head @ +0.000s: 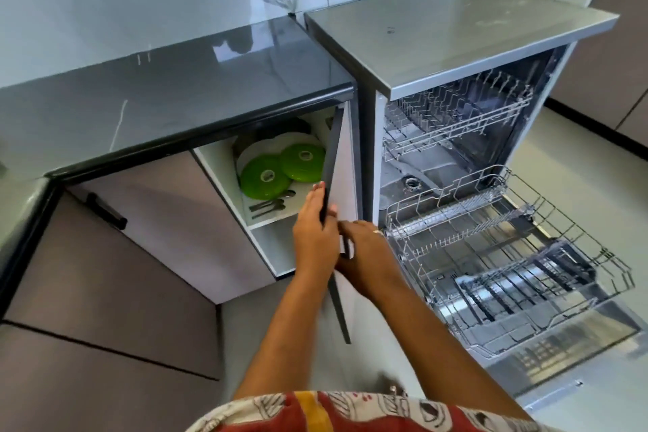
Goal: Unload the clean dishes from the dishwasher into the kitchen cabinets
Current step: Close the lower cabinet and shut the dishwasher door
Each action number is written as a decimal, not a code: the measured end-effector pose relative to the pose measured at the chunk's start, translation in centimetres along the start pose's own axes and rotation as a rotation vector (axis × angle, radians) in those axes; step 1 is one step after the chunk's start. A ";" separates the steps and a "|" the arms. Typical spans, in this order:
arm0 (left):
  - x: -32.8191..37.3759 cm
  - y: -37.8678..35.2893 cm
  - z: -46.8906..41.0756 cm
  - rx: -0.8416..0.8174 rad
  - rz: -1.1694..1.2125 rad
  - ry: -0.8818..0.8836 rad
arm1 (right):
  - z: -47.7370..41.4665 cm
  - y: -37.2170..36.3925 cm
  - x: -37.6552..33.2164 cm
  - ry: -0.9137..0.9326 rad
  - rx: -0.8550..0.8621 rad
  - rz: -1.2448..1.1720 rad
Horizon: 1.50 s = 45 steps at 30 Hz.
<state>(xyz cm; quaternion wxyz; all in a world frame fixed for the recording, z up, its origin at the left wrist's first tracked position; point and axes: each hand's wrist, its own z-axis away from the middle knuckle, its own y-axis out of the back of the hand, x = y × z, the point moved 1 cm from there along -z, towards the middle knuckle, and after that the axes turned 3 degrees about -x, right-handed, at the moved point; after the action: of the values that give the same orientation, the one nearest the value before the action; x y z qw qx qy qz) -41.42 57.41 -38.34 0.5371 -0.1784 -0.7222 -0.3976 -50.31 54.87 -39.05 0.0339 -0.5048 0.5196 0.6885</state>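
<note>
The clean dishes sit on the upper shelf of the open cabinet point(224, 168) under the dark glossy countertop point(175, 95): two round green plates point(280, 168) lie overlapping on top of pale round plates point(277, 142), with a dark round piece behind them that is partly hidden under the counter edge. In front of the plates, a few metal spoons and forks point(270, 204) lie flat on the white shelf. The shelf below is only partly visible and its contents cannot be made out.

The cabinet door point(342, 165), a flat pale panel with a dark edge, stands partly open and hides the right side of the shelf. The left hand point(314, 231) grasps the door's dark front edge, fingers on the inner side and thumb wrapped over it. The right hand point(363, 256), wearing a ring, lies against the outer face of the door just beside the left; whether its fingers close on anything cannot be told, since they are hidden behind the door edge.

Just right of the cabinet stands the grey metal dishwasher point(456, 35), door down. Its lower wire rack point(508, 256) is pulled out and its upper wire rack point(456, 123) sits inside; both show bare tines with no dishes visible. A red patterned garment point(333, 412) fills the bottom edge, cut off.
</note>
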 end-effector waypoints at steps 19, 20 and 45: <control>-7.3 14.5 -11.1 0.137 -1.084 -0.174 | -13.8 -10.5 -8.2 0.481 -0.212 0.597; -7.9 14.9 -11.9 0.142 -1.104 -0.170 | -14.6 -10.9 -8.3 0.492 -0.208 0.618; -13.1 18.8 -24.0 0.737 -1.293 -0.459 | -25.7 -15.6 -11.2 0.446 -0.302 0.727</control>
<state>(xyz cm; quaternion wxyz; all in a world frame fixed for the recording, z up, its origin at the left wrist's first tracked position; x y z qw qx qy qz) -8.62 52.91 -40.62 0.0602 0.3903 -0.8614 -0.3194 -18.92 48.11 -40.24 -0.3969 -0.4248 0.5513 0.5984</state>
